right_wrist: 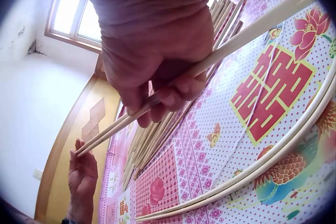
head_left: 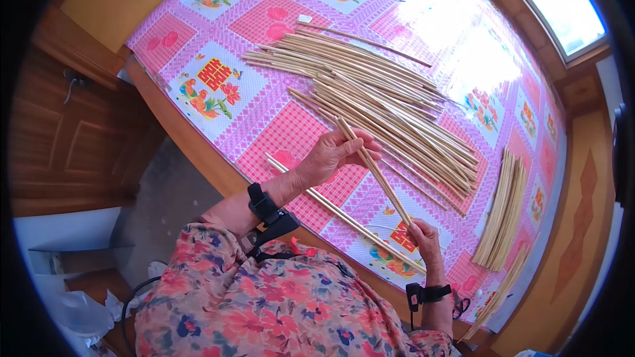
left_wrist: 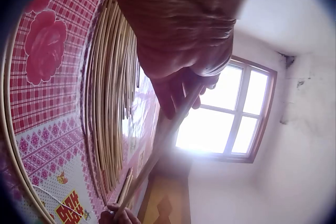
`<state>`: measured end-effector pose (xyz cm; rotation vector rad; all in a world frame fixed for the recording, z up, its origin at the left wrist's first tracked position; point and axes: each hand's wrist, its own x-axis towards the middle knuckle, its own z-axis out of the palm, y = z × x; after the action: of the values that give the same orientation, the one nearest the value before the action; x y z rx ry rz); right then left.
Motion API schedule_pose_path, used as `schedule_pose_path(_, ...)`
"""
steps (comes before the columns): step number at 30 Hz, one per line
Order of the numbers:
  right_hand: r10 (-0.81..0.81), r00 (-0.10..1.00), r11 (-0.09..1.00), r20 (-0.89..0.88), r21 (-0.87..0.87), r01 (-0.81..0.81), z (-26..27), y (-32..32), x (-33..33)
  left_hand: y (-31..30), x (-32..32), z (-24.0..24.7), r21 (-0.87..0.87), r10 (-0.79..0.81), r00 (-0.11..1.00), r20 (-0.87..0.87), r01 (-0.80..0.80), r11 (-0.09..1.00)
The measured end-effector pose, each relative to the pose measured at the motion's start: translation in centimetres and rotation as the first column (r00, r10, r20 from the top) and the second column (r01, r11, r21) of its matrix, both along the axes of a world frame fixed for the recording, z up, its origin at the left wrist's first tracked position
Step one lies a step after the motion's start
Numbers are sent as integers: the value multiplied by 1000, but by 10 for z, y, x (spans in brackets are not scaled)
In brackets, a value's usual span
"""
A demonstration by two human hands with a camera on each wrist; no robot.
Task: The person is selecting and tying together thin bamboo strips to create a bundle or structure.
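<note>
A pair of thin wooden sticks (head_left: 377, 170) slants between my two hands above the table. My left hand (head_left: 336, 153) pinches them near their upper end, thumb on top and fingers behind. Toward the lower end, my right hand (head_left: 425, 238) grips them with curled fingers; in the right wrist view the sticks (right_wrist: 113, 129) run out past its fingertips toward the left hand (right_wrist: 83, 174). Below the hands, two pale sticks (head_left: 350, 217) lie along the near edge of the table. Beyond the left hand spreads a big loose pile of similar sticks (head_left: 397, 119).
A pink patterned cloth (head_left: 271, 149) covers the table. One stick (head_left: 370, 45) lies apart behind the pile, beside a small white piece (head_left: 304, 18). At the right are a neat bundle of sticks (head_left: 501, 215) and a smaller bunch (head_left: 499, 294). A thin white string (right_wrist: 244, 129) crosses the cloth.
</note>
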<state>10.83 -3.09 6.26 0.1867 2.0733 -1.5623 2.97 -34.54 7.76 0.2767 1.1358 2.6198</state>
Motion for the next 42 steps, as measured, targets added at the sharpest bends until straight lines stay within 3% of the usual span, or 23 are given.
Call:
schedule_pose_path(4, 8, 1000, 1000, 0, 30, -8, -4, 9, -2, 1, 1, 10, 84, -41, 999, -2, 41, 996)
schedule_pose_path(16, 0, 997, 999, -80, 39, 3, 9, 24, -9, 3, 3, 16, 31, -49, 993, -103, 52, 998)
schedule_pose_path(19, 145, 941, 946, -307, 320, -42, 39, 5, -28, 8, -1, 4, 151, -17, 1000, -11, 18, 988)
schedule_pose_path(20, 242, 874, 919, -421, 389, -67, 39, 5, -36, 10, 0, -5, 59, -53, 998, 21, 52, 997)
schedule_pose_path(21, 302, 856, 880, -419, 468, -81, 48, -1, -43, 13, 2, -10, 27, -84, 994, 70, 82, 996)
schedule_pose_path(22, 363, 784, 848, -504, 527, -55, 51, -6, -48, 17, 4, -19, 72, -40, 991, 131, 31, 997)
schedule_pose_path(26, 463, 674, 805, -576, 591, -49, 49, -26, -60, 37, 11, -33, 105, -155, 968, 198, 136, 985)
schedule_pose_path(30, 527, 696, 722, -488, 689, -64, 52, -53, -63, 49, 17, -41, 135, -193, 950, 243, 164, 977)
schedule_pose_path(32, 517, 645, 751, -562, 660, -27, 42, -60, -63, 51, 18, -49, 128, -131, 951, 281, 99, 987)
schedule_pose_path(34, 521, 669, 724, -530, 690, -17, 39, -61, -60, 52, 18, -43, 95, -101, 950, 297, 76, 993)
schedule_pose_path(36, 503, 551, 774, -666, 631, 55, 31, -57, -58, 47, 18, -47, 39, -37, 957, 288, 27, 999)
schedule_pose_path(37, 508, 519, 761, -688, 641, 104, 37, -50, -55, 43, 17, -50, 74, -21, 955, 297, -1, 997)
schedule_pose_path(38, 570, 498, 679, -654, 716, 162, 44, -39, -52, 34, 14, -55, 72, -24, 955, 297, 3, 997)
schedule_pose_path(41, 497, 498, 704, -711, 666, 247, 48, 9, -39, 9, 8, -59, 58, 19, 941, 339, -41, 997)
schedule_pose_path(42, 491, 549, 657, -676, 701, 276, 54, 25, -33, 0, 7, -62, 54, 27, 940, 341, -48, 997)
